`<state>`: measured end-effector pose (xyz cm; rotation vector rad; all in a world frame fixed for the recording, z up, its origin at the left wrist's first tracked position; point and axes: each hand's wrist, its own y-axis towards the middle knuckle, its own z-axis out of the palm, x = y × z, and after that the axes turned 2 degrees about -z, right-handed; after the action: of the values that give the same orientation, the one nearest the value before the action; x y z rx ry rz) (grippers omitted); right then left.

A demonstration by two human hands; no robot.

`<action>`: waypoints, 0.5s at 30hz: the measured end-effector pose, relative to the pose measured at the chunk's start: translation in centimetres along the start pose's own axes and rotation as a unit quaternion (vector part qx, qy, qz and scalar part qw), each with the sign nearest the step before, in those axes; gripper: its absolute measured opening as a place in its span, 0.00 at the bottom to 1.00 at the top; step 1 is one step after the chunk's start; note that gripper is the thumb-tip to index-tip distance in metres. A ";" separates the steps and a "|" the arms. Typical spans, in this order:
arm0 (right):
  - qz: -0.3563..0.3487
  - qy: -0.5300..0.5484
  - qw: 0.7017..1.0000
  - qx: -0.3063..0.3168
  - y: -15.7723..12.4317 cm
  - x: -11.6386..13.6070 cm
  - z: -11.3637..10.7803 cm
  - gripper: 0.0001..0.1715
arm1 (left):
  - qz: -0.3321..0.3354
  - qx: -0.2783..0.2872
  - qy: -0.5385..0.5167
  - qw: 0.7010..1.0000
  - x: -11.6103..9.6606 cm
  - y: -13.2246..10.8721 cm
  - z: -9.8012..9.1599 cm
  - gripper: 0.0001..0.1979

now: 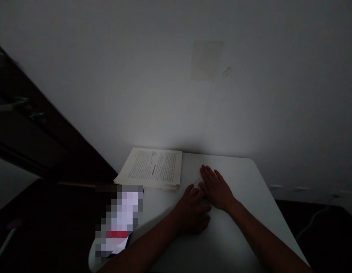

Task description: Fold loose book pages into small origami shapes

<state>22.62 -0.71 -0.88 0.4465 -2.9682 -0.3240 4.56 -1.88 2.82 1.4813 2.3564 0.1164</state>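
My right hand [217, 187] lies flat, palm down, on a white table [244, 178], its fingers stretched toward the wall and resting over a small pale scrap with print [197, 181]. Just left of it, my left hand [193, 210] rests on the table with its fingers curled under, touching the right hand's thumb side. What the left fingers hold, if anything, is hidden. A stack of printed pages [153, 167] lies at the table's back left, a short way beyond both hands.
A plain white wall [176, 76] rises right behind the table. A dark door or frame [36, 129] slants along the left. A bright blurred patch [120, 220] sits at the table's left front edge. The room is dim, and a cable [312, 222] trails on the floor at right.
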 end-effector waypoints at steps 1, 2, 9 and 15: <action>0.009 0.036 0.999 -0.005 0.0 -0.2 -0.3 0.30 | -0.005 0.003 -0.007 1.000 0.1 0.0 -0.1 0.12; 0.021 0.083 0.996 -0.016 -0.2 -0.5 -0.6 0.29 | -0.010 0.005 -0.015 1.000 0.2 -0.1 -0.1 0.12; 0.087 0.327 0.939 -0.063 -3.3 -2.1 -3.9 0.17 | -0.032 -0.013 -0.077 0.996 1.0 -0.1 0.1 0.25; 0.001 0.298 0.954 -0.024 -5.5 -2.3 -3.9 0.19 | -0.047 -0.044 -0.103 0.993 1.6 0.0 0.6 0.24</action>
<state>26.97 -5.91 1.46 0.4392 -2.3677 -0.2108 4.17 -0.53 1.85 1.2730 2.2211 0.0404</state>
